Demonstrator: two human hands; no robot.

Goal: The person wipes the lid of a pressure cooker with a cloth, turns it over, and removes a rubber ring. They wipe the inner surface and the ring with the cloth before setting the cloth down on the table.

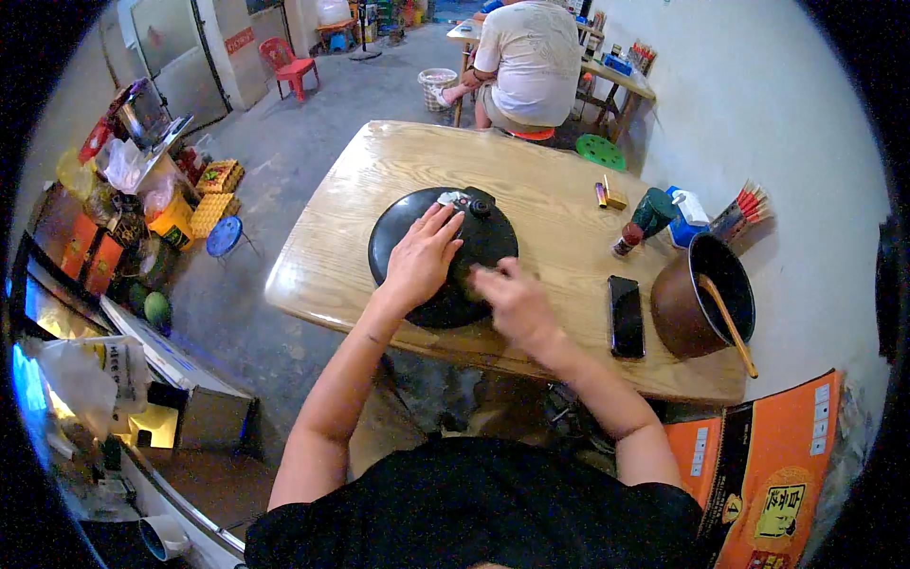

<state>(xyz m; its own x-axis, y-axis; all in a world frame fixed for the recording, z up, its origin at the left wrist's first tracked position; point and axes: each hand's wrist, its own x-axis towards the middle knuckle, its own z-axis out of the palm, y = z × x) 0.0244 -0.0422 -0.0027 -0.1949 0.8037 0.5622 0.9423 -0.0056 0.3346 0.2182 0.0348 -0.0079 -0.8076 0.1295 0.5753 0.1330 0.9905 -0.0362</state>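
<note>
The wooden table (pixel 379 180) has rounded corners, and its near edge runs slantwise just in front of the person. The black round lid (pixel 493 242) lies flat in the middle of the table, with its near rim close to that edge. Bare wood stretches beyond the lid and off to the left, so there is free room on those two sides. To the right it is tighter: a dark phone (pixel 626 316) lies near the front edge. Past it a brown pot (pixel 678 308) with a wooden spoon (pixel 728 324) sits at the right end, and a green bottle (pixel 645 220) stands further back. An orange carton (pixel 768 465) stands on the floor by the right corner. Open concrete floor lies to the left, and another person (pixel 531 57) sits at a further table with their back turned.

The left hand (pixel 422 256) lies spread flat on the lid, fingers pointing towards the knob at its far rim, gripping nothing. The right hand (pixel 512 303) is at the lid's near right rim, touching it. It is blurred, and I cannot tell how far it is closed or whether it holds anything
</note>
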